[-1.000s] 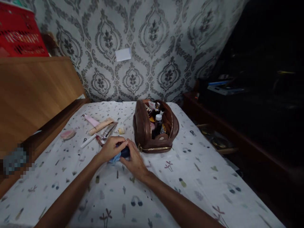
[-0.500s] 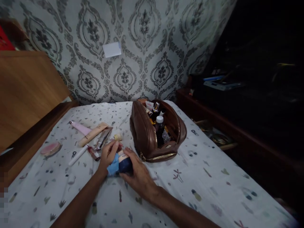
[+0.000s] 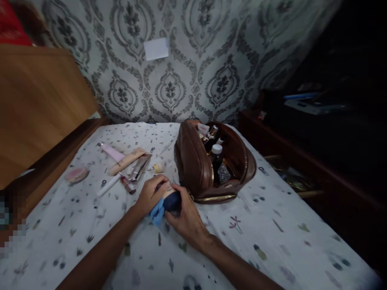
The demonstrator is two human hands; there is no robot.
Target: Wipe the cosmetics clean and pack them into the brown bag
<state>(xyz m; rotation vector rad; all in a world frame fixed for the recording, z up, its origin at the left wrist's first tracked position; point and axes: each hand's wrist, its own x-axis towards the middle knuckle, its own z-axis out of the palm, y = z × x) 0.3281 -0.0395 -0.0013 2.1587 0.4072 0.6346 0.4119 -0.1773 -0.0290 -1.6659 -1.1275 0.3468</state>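
A dark blue bottle [image 3: 173, 202] with a beige label lies between my hands, just above the printed sheet. My right hand [image 3: 191, 217] wraps round its right side, thumb below and fingers above. Closed at the bottle's upper left end, my left hand [image 3: 152, 194] has a light blue cloth [image 3: 157, 212] hanging out under it; its fingertips press near the label. Right behind my right hand stands a brown cosmetic bag [image 3: 193, 165], unzipped, with a white-capped dark bottle [image 3: 217, 150] and other small bottles inside. A small yellow-capped item [image 3: 157, 168] lies just beyond my left hand.
Left of my hands lie a beige tube [image 3: 128, 161], a pink tube [image 3: 111, 153], a silvery tube [image 3: 140, 167], a lip gloss [image 3: 127, 185], a white stick [image 3: 109, 185] and a pink compact [image 3: 76, 174]. A wooden panel [image 3: 45, 88] bounds the left; patterned wall stands behind.
My left hand has moved over the bottle's upper end, and the cloth now bunches lower beneath it. The view has shifted, so everything sits further right in the picture.
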